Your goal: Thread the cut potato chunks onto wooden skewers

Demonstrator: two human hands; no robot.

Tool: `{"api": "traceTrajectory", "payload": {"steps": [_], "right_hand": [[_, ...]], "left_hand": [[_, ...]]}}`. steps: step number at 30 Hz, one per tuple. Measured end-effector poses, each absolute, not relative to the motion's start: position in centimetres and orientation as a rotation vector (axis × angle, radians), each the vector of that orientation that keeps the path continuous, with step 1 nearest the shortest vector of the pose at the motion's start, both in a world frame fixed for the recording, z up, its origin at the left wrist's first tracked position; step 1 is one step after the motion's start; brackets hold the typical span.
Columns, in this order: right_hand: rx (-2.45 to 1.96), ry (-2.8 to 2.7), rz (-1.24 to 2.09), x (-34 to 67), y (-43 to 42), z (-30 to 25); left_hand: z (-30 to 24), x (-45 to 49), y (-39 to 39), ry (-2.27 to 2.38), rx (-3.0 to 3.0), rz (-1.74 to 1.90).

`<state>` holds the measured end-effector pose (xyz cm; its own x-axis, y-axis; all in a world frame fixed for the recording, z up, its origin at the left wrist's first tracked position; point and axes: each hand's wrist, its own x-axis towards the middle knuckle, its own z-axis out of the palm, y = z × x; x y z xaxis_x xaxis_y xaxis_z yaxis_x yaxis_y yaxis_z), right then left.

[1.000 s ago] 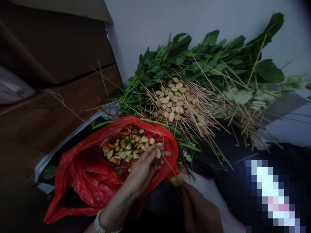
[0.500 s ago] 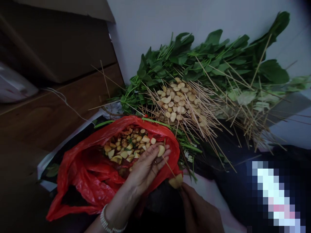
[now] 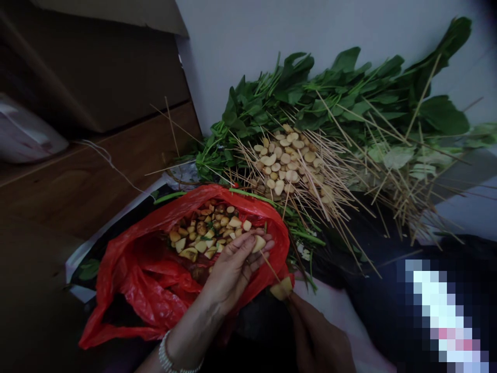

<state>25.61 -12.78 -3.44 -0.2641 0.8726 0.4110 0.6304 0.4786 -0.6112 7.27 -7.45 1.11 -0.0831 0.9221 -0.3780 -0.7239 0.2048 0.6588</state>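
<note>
Over the red plastic bag [image 3: 135,269], my left hand [image 3: 229,272] pinches a pale cut potato piece [image 3: 259,244] between thumb and fingers. A thin wooden skewer [image 3: 271,263] runs from that piece down toward my right hand [image 3: 322,334]. Lower on the skewer sits a second, larger potato piece [image 3: 281,288], right beside the right fingertips. My right hand is closed around the skewer's lower part, which its fingers mostly hide. Inside the bag lie many cut potato chunks [image 3: 200,246], some with brown skin. A beaded bracelet circles my left wrist.
Behind the bag, potato-loaded skewers [image 3: 287,160] lie in a pile, their sticks fanning rightward. Leafy green stems [image 3: 330,80] rest along the pale wall. More sticks and cabbage-like leaves [image 3: 396,155] are at right. A large box [image 3: 101,67] stands back left on a wooden surface.
The whole view has shifted slightly to the right. Both hands keep nearly the same pose, and the potato piece in the left hand has turned a little.
</note>
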Motion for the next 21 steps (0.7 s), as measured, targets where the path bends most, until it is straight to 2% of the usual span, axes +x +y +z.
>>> {"api": "traceTrajectory", "payload": {"steps": [14, 21], "right_hand": [[-1.244, -2.027, 0.438, 24.9, -12.5, -2.8], [-1.178, -2.005, 0.448, 24.3, -12.4, -4.3]], "left_hand": [[0.6, 8.6, -8.4, 1.091, 0.426, 1.552], [0.4, 8.5, -9.2, 0.904, 0.332, 1.495]]}}
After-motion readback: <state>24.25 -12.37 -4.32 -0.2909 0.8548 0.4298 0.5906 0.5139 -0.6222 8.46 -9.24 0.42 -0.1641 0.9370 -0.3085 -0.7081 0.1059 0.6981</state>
